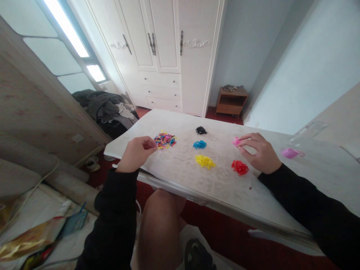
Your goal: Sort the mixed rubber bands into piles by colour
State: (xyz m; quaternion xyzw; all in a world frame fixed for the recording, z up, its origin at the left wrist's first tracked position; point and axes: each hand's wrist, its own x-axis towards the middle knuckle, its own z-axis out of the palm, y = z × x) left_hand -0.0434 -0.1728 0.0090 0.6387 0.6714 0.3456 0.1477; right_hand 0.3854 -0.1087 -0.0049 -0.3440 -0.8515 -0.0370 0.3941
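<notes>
My left hand (138, 152) is at the near left edge of a mixed pile of small coloured rubber-band-like strips (165, 140). Its thumb and index finger are pinched together, and whatever lies between them is too small to make out. Over a small pink pile (236, 141) hovers my right hand (257, 152), fingers loosely bent and apart, with the tips partly covering the pile. Single-colour piles of similar pieces lie between the hands: black (201, 130), blue (199, 144) and yellow (205, 161). A red pile (240, 167) sits just below my right hand.
The white table (174, 176) stands before my knees. A pink object (292, 153) and a clear plastic container (309, 133) are at its right. Beyond are a white wardrobe (165, 45) and a small wooden cabinet (232, 101). Clothes (104, 107) are heaped at the left.
</notes>
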